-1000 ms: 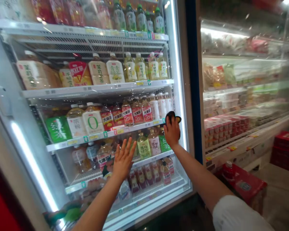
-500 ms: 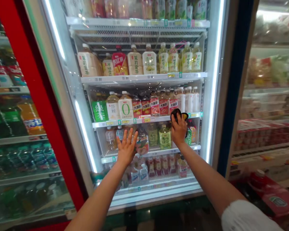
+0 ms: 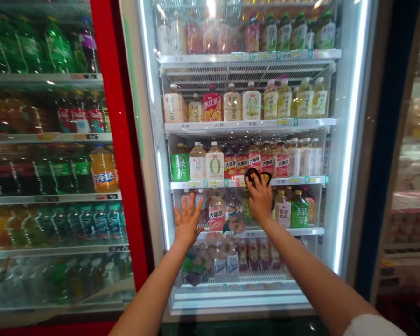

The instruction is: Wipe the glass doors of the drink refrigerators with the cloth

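Up against a glass fridge door (image 3: 143,116), the right hand (image 3: 260,200) is clenching a dark cloth (image 3: 256,176) level with a shelf edge, while the left hand (image 3: 187,221) is staying open to its left, fingers spread and grasping nothing, before rows of drink bottles (image 3: 215,163).

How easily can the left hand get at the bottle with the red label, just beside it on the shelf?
Probably not easily, as things stand. The left hand lies flat and seems pressed on the closed glass door, which appears to stand between it and the red-labelled bottle. The door would likely have to open first.
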`<state>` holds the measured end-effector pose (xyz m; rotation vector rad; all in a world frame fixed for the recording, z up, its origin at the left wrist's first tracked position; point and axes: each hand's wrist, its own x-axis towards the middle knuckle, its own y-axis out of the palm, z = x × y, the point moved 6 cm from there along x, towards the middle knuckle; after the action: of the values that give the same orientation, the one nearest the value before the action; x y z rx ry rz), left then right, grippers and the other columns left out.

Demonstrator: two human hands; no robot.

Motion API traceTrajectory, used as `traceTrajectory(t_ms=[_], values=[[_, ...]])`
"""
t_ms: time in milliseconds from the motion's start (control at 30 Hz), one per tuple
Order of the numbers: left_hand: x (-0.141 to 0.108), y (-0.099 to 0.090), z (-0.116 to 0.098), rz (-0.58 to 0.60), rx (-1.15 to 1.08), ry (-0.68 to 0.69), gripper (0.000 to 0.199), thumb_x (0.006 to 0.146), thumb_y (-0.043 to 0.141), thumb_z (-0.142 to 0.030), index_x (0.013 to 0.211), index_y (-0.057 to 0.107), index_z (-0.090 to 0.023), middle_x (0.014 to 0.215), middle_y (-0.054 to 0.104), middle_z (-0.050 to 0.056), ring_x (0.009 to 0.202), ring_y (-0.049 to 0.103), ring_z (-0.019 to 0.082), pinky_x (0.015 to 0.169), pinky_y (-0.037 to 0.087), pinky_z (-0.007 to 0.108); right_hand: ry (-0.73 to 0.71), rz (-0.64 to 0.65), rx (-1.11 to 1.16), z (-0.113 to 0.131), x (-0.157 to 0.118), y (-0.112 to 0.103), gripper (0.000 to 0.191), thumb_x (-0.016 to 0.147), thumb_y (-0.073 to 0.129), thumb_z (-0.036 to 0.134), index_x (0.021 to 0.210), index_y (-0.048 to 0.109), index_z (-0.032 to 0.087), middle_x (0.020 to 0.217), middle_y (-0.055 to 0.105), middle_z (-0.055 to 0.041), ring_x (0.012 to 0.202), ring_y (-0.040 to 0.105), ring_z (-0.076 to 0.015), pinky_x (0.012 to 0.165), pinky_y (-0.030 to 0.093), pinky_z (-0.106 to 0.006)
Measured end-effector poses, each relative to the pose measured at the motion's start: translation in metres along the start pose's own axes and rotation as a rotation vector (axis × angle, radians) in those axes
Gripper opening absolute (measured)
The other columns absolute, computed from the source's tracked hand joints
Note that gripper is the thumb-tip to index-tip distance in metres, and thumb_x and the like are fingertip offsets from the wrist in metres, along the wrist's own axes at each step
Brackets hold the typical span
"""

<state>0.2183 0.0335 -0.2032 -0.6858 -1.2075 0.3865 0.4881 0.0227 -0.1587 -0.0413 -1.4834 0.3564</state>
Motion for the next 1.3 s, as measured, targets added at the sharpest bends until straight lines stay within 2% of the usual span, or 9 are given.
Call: traceTrajectory(t_ms=[167,300,433,567,700,833,1067,1133,1300], values=[[-0.003,0.006,0.011,0.033,-0.046,0.016,0.105,0.075,0.077,-0.025,0.159,0.014,-0.031,0.167,0.003,0.011,0.154,-0.001,0.036,0.117,0.017,0.070,-0.286,0.095,0.067,0.091,-0.017,0.031,0.047,0.090,0.053,0.010,0.132,0.063,0.028,0.152,0.051,-0.0061,0.146,0.036,-0.0295,0.117,0.027,-0.057],[-0.015,0.009,0.024,0.014,-0.052,0.074,0.102,0.076,0.075,-0.021,0.159,0.017,-0.027,0.167,0.007,0.012,0.155,0.005,0.032,0.122,0.018,0.060,-0.613,0.239,0.100,0.093,-0.057,0.031,0.042,0.092,0.054,0.010,0.127,0.065,0.031,0.145,0.058,-0.0008,0.144,0.041,-0.0237,0.121,0.023,-0.052],[-0.026,0.010,0.053,-0.017,-0.047,0.024,0.107,0.074,0.079,-0.029,0.159,0.014,-0.026,0.167,0.003,0.014,0.154,-0.002,0.033,0.122,0.017,0.060,-0.357,0.160,0.019,0.077,-0.018,0.022,0.047,0.088,0.055,0.008,0.130,0.064,0.027,0.152,0.051,-0.0057,0.147,0.035,-0.0295,0.120,0.021,-0.059],[-0.028,0.017,0.063,0.021,-0.054,0.010,0.113,0.071,0.083,-0.031,0.159,0.013,-0.029,0.167,-0.001,0.013,0.153,-0.006,0.034,0.121,0.018,0.063,-0.184,0.079,0.032,0.120,0.010,0.036,0.051,0.087,0.054,0.007,0.135,0.060,0.023,0.158,0.042,-0.0099,0.151,0.024,-0.0326,0.118,0.022,-0.061],[-0.034,0.023,0.067,0.020,-0.054,0.038,0.109,0.074,0.080,-0.028,0.159,0.013,-0.028,0.167,0.001,0.012,0.154,-0.005,0.031,0.122,0.020,0.059,-0.491,0.147,0.081,0.162,-0.027,0.053,0.042,0.092,0.054,0.012,0.131,0.062,0.025,0.152,0.051,-0.0069,0.148,0.034,-0.0275,0.120,0.024,-0.054],[-0.046,0.026,0.080,0.035,0.004,0.090,0.103,0.078,0.076,-0.025,0.159,0.013,-0.026,0.167,0.010,0.011,0.155,0.005,0.028,0.124,0.021,0.055,-0.843,0.258,0.108,0.168,-0.058,0.054,0.040,0.093,0.059,0.016,0.131,0.062,0.028,0.147,0.057,-0.0027,0.142,0.044,-0.0230,0.121,0.026,-0.049],[-0.063,0.021,0.119,-0.034,0.091,-0.058,0.107,0.081,0.071,-0.034,0.159,0.002,-0.012,0.166,0.009,0.016,0.155,0.006,0.028,0.124,0.021,0.052,-0.454,0.155,0.094,0.211,-0.008,0.069,0.045,0.094,0.054,0.014,0.138,0.057,0.025,0.158,0.043,-0.0060,0.150,0.028,-0.0301,0.122,0.016,-0.059],[-0.070,0.024,0.124,-0.034,0.107,-0.084,0.106,0.081,0.070,-0.032,0.159,0.001,-0.011,0.166,0.009,0.016,0.155,0.006,0.027,0.125,0.021,0.051,-0.497,0.170,0.112,0.229,-0.022,0.078,0.046,0.094,0.056,0.015,0.139,0.056,0.024,0.157,0.043,-0.0063,0.150,0.029,-0.0308,0.123,0.015,-0.060],[-0.088,0.034,0.125,0.039,0.120,-0.115,0.096,0.082,0.067,-0.025,0.159,0.012,-0.012,0.166,0.009,0.015,0.155,0.009,0.026,0.124,0.023,0.050,-0.881,0.244,0.154,0.240,-0.076,0.085,0.040,0.092,0.062,0.018,0.131,0.063,0.023,0.147,0.057,-0.0047,0.143,0.043,-0.0297,0.122,0.024,-0.057]])
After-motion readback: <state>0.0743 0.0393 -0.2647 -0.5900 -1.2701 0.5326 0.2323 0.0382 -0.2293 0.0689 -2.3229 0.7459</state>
